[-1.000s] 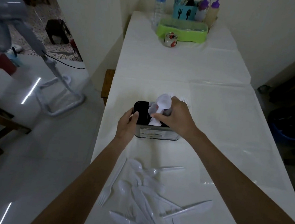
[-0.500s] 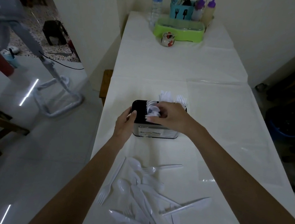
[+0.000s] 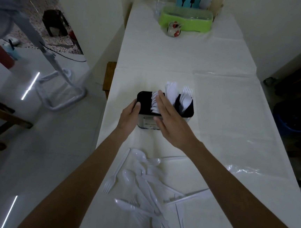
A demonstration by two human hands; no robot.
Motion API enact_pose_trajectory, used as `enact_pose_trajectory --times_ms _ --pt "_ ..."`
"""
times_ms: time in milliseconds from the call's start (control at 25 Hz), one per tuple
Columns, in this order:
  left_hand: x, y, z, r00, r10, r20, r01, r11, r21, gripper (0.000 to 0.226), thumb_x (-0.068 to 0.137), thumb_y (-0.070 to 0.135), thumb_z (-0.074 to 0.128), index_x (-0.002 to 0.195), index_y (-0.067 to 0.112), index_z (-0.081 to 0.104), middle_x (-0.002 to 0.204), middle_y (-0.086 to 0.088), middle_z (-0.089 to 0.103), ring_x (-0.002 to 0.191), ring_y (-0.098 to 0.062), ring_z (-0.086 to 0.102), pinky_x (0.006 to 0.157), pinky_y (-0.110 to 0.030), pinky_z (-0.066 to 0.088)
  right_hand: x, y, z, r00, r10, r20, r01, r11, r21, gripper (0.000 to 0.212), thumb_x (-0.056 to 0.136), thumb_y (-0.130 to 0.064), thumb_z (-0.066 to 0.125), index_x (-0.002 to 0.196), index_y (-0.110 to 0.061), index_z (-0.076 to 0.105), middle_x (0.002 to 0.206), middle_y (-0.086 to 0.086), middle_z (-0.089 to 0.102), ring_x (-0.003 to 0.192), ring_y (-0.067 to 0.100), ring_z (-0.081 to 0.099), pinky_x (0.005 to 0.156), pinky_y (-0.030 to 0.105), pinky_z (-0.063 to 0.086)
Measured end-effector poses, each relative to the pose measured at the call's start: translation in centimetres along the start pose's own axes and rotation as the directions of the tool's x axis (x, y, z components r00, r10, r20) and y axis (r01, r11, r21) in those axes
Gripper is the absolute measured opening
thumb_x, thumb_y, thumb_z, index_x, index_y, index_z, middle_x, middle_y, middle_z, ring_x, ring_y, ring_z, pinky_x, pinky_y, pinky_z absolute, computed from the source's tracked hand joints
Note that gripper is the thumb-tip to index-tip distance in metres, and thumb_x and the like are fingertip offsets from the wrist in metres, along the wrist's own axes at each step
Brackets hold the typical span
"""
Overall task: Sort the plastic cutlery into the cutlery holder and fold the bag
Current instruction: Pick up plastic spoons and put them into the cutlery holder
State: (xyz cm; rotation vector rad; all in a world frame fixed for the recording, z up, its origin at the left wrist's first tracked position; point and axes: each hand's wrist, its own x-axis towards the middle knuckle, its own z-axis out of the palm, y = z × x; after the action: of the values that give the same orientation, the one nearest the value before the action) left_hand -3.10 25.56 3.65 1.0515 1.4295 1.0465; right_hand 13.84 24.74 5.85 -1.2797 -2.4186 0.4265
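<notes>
Cutlery holder [image 3: 165, 111]: partly stocked, spoons, knives, forks upright. My left hand [image 3: 129, 118] grips its near-left corner; my right hand [image 3: 170, 123], flat and empty, hovers above it. Loose cutlery [image 3: 145, 186] behind both hands: unsorted. Bag [image 3: 236, 121], right of my right hand: unfolded.

I count: one black three-compartment plastic cutlery holder [image 3: 164, 111] under my grip; one clear plastic bag [image 3: 236, 121] right of it; loose white plastic cutlery [image 3: 145, 184], near side, too tangled to count; two hands.
</notes>
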Motion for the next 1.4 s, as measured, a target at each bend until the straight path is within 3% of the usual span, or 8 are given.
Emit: enact_pose_trajectory --times_ms 280,480,640,840,960,1040,1240,1400 --pt "-7.7 -4.8 -2.6 0.99 0.003 -0.143 0.006 0.998 0.06 0.022 0.098 0.021 0.046 0.114 0.019 0.062 0.116 -0.001 0.064 0.111 -0.019 0.059 0.096 -0.031 0.046 -7.3 -2.0 0.6 0.98 0.2 -0.011 -0.191 0.952 0.24 0.059 0.099 -0.03 0.04 0.15 -0.01 0.019 0.158 0.0 0.016 0.144 0.007 0.016 0.109 0.002 0.012" --pt "-17.0 -9.0 -4.3 0.958 0.132 -0.255 -0.017 0.913 0.407 0.015 0.091 0.008 0.056 0.098 0.015 0.066 0.096 -0.001 0.066 0.082 -0.019 0.062 0.063 -0.011 0.046 -14.6 -2.4 5.1 0.96 0.271 0.076 -0.281 0.94 0.193 0.031 0.094 -0.021 0.046 0.118 -0.008 0.061 0.117 0.008 0.062 0.11 0.024 0.058 0.092 0.033 0.048" --pt "-17.9 -9.1 -3.0 0.973 0.018 -0.228 0.152 0.696 0.701 0.021 0.091 0.034 0.055 0.099 0.017 0.065 0.092 0.0 0.065 0.079 -0.016 0.061 0.064 -0.023 0.042 -14.5 -2.5 7.6 0.881 0.437 0.181 -0.458 0.883 0.098 0.021 0.091 -0.021 0.054 0.107 -0.013 0.065 0.102 0.006 0.063 0.098 0.022 0.059 0.077 0.031 0.047" --pt "-15.2 -7.5 -0.2 0.965 -0.166 -0.2 0.26 0.563 0.784 0.047 0.089 0.044 0.057 0.116 0.006 0.052 0.108 -0.013 0.062 0.1 -0.028 0.061 0.074 -0.03 0.041 -12.4 -2.5 8.3 0.82 0.537 0.196 -0.541 0.84 -0.038 0.023 0.087 -0.032 0.058 0.101 -0.016 0.065 0.104 0.006 0.058 0.1 0.023 0.055 0.074 0.035 0.048" --pt "-14.4 -7.8 -0.1 0.955 -0.232 -0.186 0.291 0.601 0.744 0.048 0.084 0.038 0.065 0.116 0.006 0.049 0.107 -0.015 0.063 0.091 -0.031 0.065 0.075 -0.035 0.053 -12.8 -2.4 8.0 0.784 0.563 0.26 -0.522 0.826 -0.213 0.028 0.092 -0.03 0.052 0.108 -0.008 0.057 0.111 0.011 0.056 0.104 0.028 0.053 0.082 0.04 0.048" --pt "-14.3 -7.7 -0.3 0.94 -0.275 -0.2 0.338 0.693 0.637 0.04 0.082 0.031 0.067 0.109 0.005 0.052 0.095 -0.012 0.065 0.07 -0.028 0.068 0.055 -0.032 0.057 -13.6 -1.8 7.4 0.755 0.601 0.264 -0.571 0.799 -0.189 0.026 0.095 -0.024 0.048 0.111 -0.004 0.049 0.109 0.014 0.059 0.102 0.031 0.057 0.084 0.042 0.047" --pt "-14.7 -7.2 -0.4 0.917 -0.338 -0.21 0.398 0.791 0.464 0.019 0.084 0.016 0.062 0.098 0.006 0.054 0.083 -0.011 0.066 0.051 -0.022 0.064 0.042 -0.023 0.051 -16.5 -0.2 5.1 0.676 0.616 0.404 -0.726 0.653 0.217 0.023 0.093 -0.008 0.042 0.114 -0.006 0.053 0.092 0.007 0.061 0.084 0.025 0.056 0.066 0.029 0.042" --pt "-15.7 -7.6 -0.2 0.93 -0.086 -0.358 0.229 0.896 0.38 0.007 0.087 0.004 0.051 0.085 0.008 0.057 0.074 -0.009 0.065 0.057 -0.026 0.064 0.051 -0.029 0.055 -19.0 -0.9 3.5 0.593 0.638 0.491 -0.79 0.344 0.508 0.018 0.097 -0.014 0.043 0.102 -0.012 0.06 0.069 -0.004 0.046 0.061 0.011 0.041 0.051 0.016 0.032"
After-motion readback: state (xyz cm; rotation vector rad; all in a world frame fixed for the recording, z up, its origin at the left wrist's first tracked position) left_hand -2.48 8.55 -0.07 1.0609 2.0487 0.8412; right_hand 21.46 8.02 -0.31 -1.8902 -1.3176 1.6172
